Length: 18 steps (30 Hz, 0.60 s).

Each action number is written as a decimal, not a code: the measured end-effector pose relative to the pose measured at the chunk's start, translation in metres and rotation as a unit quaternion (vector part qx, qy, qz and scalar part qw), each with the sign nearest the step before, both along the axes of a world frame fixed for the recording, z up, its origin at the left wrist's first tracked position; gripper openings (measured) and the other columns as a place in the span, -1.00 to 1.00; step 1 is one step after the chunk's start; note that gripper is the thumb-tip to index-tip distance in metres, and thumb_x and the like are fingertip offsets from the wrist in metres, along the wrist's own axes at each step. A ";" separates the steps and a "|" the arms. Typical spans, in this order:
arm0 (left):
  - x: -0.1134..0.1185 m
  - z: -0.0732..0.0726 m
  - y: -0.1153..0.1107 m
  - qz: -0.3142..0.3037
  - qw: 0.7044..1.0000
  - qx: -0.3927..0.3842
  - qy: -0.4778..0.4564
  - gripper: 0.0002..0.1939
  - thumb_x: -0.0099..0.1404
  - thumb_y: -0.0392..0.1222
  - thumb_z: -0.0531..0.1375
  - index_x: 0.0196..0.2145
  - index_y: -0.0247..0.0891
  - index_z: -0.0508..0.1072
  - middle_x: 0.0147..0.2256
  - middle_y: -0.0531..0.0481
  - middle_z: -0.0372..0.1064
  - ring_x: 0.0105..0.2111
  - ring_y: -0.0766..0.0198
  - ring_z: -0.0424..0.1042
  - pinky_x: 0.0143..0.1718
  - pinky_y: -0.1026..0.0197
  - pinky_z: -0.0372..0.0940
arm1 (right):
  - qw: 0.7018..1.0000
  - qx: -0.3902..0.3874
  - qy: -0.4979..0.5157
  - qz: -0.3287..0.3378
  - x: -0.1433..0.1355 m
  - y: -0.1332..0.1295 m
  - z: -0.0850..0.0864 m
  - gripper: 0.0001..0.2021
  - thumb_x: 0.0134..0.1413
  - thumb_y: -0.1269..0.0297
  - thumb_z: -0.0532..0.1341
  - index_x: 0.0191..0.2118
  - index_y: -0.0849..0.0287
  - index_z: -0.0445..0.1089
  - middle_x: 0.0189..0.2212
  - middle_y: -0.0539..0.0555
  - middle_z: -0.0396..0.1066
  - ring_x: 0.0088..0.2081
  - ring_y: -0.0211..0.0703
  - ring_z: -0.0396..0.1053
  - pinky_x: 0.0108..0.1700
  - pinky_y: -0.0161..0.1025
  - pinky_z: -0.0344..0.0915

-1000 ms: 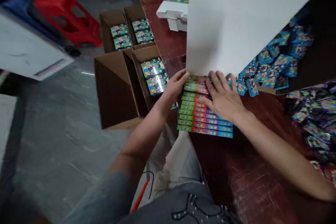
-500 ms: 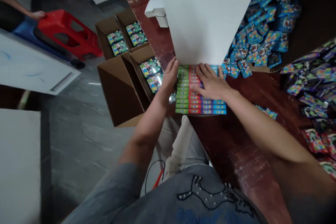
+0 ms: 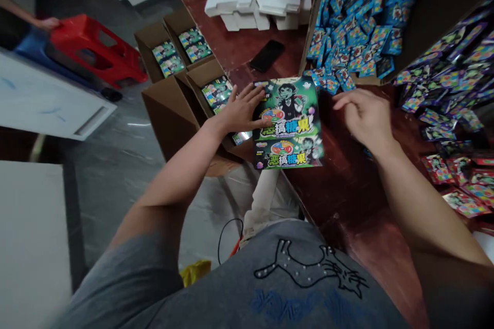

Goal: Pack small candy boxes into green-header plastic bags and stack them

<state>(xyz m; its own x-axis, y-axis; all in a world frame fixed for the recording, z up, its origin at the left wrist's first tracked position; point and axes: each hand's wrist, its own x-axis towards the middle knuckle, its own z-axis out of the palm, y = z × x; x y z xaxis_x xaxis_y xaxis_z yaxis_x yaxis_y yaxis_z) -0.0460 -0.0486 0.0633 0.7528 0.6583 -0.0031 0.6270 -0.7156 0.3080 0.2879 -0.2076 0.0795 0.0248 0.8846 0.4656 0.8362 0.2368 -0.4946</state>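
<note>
A green printed candy box (image 3: 287,131) lies on the dark red table, its lid down over the top, with a cartoon figure and large coloured lettering. My left hand (image 3: 243,108) rests on the box's left edge, fingers spread, the thumb over the printed lid. Just right of the box, touching nothing that I can see, is my right hand (image 3: 365,118). Its fingers are loosely bent and apart, with nothing visible in them.
Blue candy packets (image 3: 358,25) are heaped at the back right, purple packets (image 3: 451,67) and red packets (image 3: 459,180) farther right. White folded cartons (image 3: 257,0) and a black phone (image 3: 267,56) lie behind. Cardboard cartons (image 3: 165,113) hold similar boxes; another person's hand (image 3: 50,23) touches a red stool (image 3: 96,49).
The white flap that stood up has come down, covering the rows of small coloured packs with its printed side. My right hand has moved off the box to the right.
</note>
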 end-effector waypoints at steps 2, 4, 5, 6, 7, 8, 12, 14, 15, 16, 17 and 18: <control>0.007 -0.001 -0.018 -0.047 0.997 0.045 0.029 0.08 0.43 0.51 0.11 0.59 -0.29 0.01 0.60 -0.34 -0.23 0.60 -0.34 -0.26 0.54 -0.45 -0.43 | 0.999 0.004 -0.037 0.026 0.008 -0.027 -0.005 -0.54 0.49 -0.02 0.06 0.24 0.09 0.48 0.36 0.23 0.42 0.40 0.22 0.34 0.41 0.34 0.26; 0.020 -0.005 -0.037 -0.107 0.991 0.064 0.046 0.15 0.38 0.52 0.18 0.60 -0.26 -0.05 0.61 -0.34 -0.31 0.60 -0.36 -0.28 0.54 -0.44 -0.32 | 0.986 -0.041 -0.118 0.109 0.006 -0.036 -0.016 -0.21 0.34 -0.21 0.23 0.52 0.06 0.16 0.60 0.24 -0.02 0.59 0.36 -0.06 0.51 0.49 -0.02; 0.026 -0.009 -0.046 -0.131 0.987 0.071 0.057 0.18 0.34 0.52 0.23 0.60 -0.25 -0.06 0.61 -0.35 -0.31 0.59 -0.39 -0.27 0.54 -0.44 -0.25 | 0.973 -0.069 -0.159 0.151 0.002 -0.034 -0.024 -0.07 0.28 -0.24 0.29 0.58 0.07 0.02 0.63 0.25 -0.16 0.61 0.40 -0.17 0.52 0.54 -0.12; 0.032 -0.012 -0.055 -0.143 0.984 0.079 0.067 0.20 0.32 0.51 0.26 0.60 -0.27 -0.05 0.60 -0.37 -0.29 0.59 -0.42 -0.25 0.53 -0.44 -0.19 | 0.961 -0.090 -0.190 0.179 -0.002 -0.030 -0.032 -0.02 0.26 -0.20 0.32 0.60 0.08 -0.04 0.63 0.27 -0.18 0.61 0.41 -0.18 0.52 0.57 -0.16; 0.036 -0.015 -0.063 -0.142 0.983 0.091 0.074 0.17 0.34 0.46 0.29 0.59 -0.29 -0.02 0.59 -0.40 -0.26 0.58 -0.43 -0.22 0.52 -0.43 -0.13 | 0.953 -0.099 -0.211 0.194 -0.006 -0.024 -0.039 -0.06 0.29 -0.11 0.33 0.60 0.10 -0.04 0.61 0.29 -0.12 0.60 0.39 -0.12 0.53 0.56 -0.16; 0.038 -0.017 -0.070 -0.133 0.983 0.105 0.076 0.10 0.39 0.39 0.28 0.58 -0.32 0.02 0.58 -0.41 -0.19 0.57 -0.41 -0.16 0.52 -0.40 -0.08 | 0.949 -0.098 -0.223 0.199 -0.010 -0.018 -0.045 -0.14 0.33 0.00 0.31 0.59 0.11 0.01 0.59 0.30 -0.02 0.58 0.35 -0.03 0.53 0.54 -0.14; 0.035 -0.014 -0.085 -0.113 0.984 0.129 0.041 -0.31 0.61 0.13 0.11 0.52 -0.28 0.20 0.49 -0.30 0.17 0.50 -0.15 0.17 0.51 -0.15 0.11 | 0.958 -0.053 -0.206 0.192 -0.011 -0.008 -0.050 -0.43 0.43 0.26 0.19 0.49 0.06 0.23 0.45 0.20 0.31 0.45 0.15 0.30 0.56 0.43 -0.11; 0.035 -0.010 -0.088 -0.113 0.986 0.123 0.017 -0.34 0.63 0.13 0.08 0.51 -0.23 0.21 0.47 -0.24 0.23 0.47 -0.11 0.23 0.49 -0.13 0.15 | 0.964 -0.044 -0.188 0.183 -0.009 -0.012 -0.046 -0.45 0.43 0.29 0.18 0.47 -0.01 0.27 0.43 0.14 0.35 0.42 0.14 0.35 0.57 0.47 -0.20; 0.035 -0.009 -0.090 -0.106 0.987 0.119 0.008 -0.34 0.62 0.14 0.09 0.52 -0.22 0.21 0.47 -0.22 0.23 0.47 -0.12 0.22 0.49 -0.14 0.14 | 0.965 -0.051 -0.184 0.178 -0.009 -0.015 -0.044 -0.45 0.43 0.31 0.17 0.47 -0.04 0.28 0.44 0.12 0.34 0.42 0.14 0.34 0.57 0.49 -0.25; 0.037 -0.009 -0.093 -0.096 0.989 0.114 0.004 -0.34 0.62 0.13 0.10 0.52 -0.20 0.22 0.48 -0.22 0.21 0.49 -0.13 0.19 0.51 -0.16 0.11 | 0.966 -0.064 -0.180 0.172 -0.009 -0.019 -0.042 -0.45 0.42 0.32 0.16 0.46 -0.08 0.29 0.45 0.10 0.31 0.44 0.15 0.31 0.57 0.49 -0.30; 0.038 -0.010 -0.096 -0.082 0.991 0.106 0.003 -0.34 0.61 0.12 0.11 0.52 -0.19 0.22 0.49 -0.21 0.19 0.51 -0.15 0.15 0.53 -0.18 0.06 | 0.967 -0.082 -0.175 0.164 -0.010 -0.023 -0.042 -0.46 0.43 0.32 0.14 0.45 -0.12 0.31 0.47 0.08 0.28 0.47 0.13 0.28 0.58 0.48 -0.35; 0.040 -0.012 -0.098 -0.068 0.993 0.096 0.002 -0.35 0.61 0.10 0.13 0.52 -0.17 0.23 0.50 -0.20 0.17 0.52 -0.17 0.11 0.55 -0.19 0.00 | 0.968 -0.101 -0.169 0.154 -0.012 -0.026 -0.042 -0.47 0.45 0.32 0.10 0.45 -0.15 0.31 0.50 0.05 0.24 0.49 0.11 0.23 0.59 0.46 -0.39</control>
<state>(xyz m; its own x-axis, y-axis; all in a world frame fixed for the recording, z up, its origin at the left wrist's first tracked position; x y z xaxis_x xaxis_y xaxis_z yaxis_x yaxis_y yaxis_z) -0.0059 -0.1470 0.0518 0.8356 0.5386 0.1083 0.5209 -0.8393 0.1556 0.2760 -0.2337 0.0376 -0.3780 0.8999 0.2176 0.8634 0.4275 -0.2681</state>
